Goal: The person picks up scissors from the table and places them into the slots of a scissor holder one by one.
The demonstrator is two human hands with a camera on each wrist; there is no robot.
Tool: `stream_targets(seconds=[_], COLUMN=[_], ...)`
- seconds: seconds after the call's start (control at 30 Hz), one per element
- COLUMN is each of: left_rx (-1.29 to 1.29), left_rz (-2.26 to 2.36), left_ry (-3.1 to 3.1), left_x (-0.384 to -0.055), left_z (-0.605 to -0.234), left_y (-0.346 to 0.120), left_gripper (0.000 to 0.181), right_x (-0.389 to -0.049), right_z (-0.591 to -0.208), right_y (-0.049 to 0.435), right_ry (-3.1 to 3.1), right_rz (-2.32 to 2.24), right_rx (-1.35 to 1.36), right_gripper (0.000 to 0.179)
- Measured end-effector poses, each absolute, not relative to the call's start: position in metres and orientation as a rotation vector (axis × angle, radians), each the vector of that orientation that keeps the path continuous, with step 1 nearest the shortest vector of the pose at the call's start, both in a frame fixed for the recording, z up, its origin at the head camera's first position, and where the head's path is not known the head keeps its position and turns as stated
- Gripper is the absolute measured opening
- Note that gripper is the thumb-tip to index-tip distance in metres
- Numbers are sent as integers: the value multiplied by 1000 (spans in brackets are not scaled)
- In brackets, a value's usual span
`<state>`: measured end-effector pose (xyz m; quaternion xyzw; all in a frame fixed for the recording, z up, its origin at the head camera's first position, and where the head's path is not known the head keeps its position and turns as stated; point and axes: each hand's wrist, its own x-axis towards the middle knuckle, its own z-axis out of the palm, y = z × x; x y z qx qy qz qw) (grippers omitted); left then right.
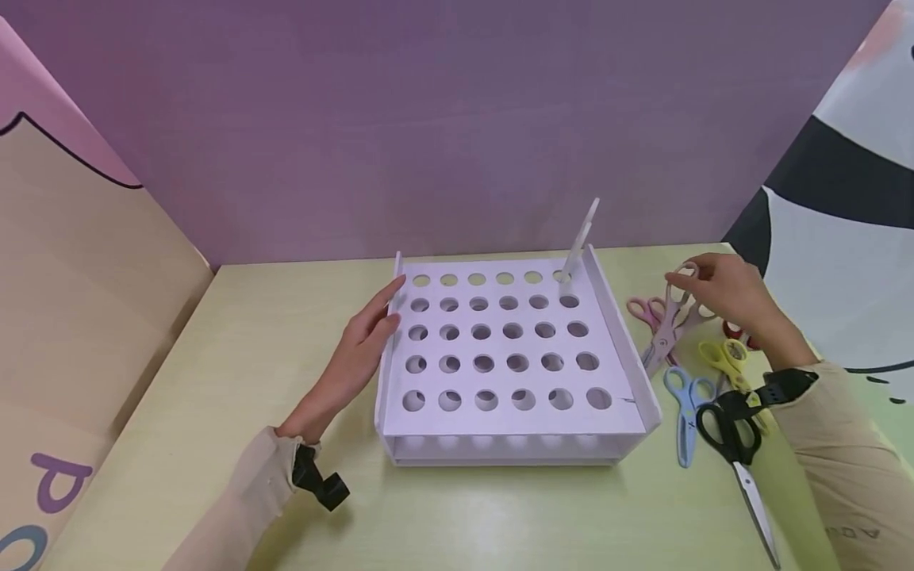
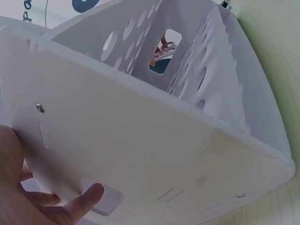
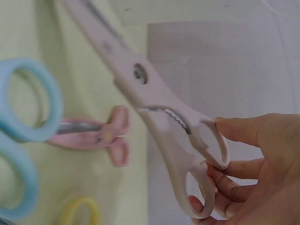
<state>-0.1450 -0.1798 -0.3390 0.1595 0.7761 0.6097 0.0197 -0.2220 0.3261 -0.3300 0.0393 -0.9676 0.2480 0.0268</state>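
On the table stands a white rack (image 1: pixel 500 381) with rows of round holes in its top board. My left hand (image 1: pixel 360 337) rests its fingers against the rack's left side panel (image 2: pixel 140 136), beside a cut-out slot. To the right of the rack, my right hand (image 1: pixel 731 289) pinches pale pink scissors (image 3: pixel 154 93) by a handle loop, blades pointing down. A slim white object (image 1: pixel 581 238) leans upright in the back right hole; its kind cannot be told.
By the right hand lie small pink scissors (image 3: pixel 89 136), light blue scissors (image 1: pixel 687 412), yellow scissors (image 1: pixel 727 361), red handles (image 1: pixel 730 331) partly hidden, and black-handled scissors (image 1: pixel 735 444). A purple wall (image 1: pixel 457 143) rises behind the table.
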Motion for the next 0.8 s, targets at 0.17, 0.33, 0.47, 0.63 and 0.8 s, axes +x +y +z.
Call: stream_targets(seconds=[0.17,0.33,0.47,0.63,0.8], left_rx=[505,522,532,541,545], left_rz=[1889,1897,1905,1909,1922], left_ry=[2412,2402,2398,2401,2389], left_x=[-147,-148,-150,-151,-151], left_z=[-341,-343,-344,-347,-348], left_y=[-180,-179,-179,-179,-179], left_gripper=[50,50,50,48,47], right_x=[-212,-202,-195,-185,-175], right_z=[-313,-298,-287,-279,-270], right_y=[323,322,320,312,307], right_ry=[-2879,-2813,-2869,-2905,-2832], right_rz=[778,787,791,725,754], right_rx=[215,244,287,313,326], right_gripper=[47,41,39,37,32])
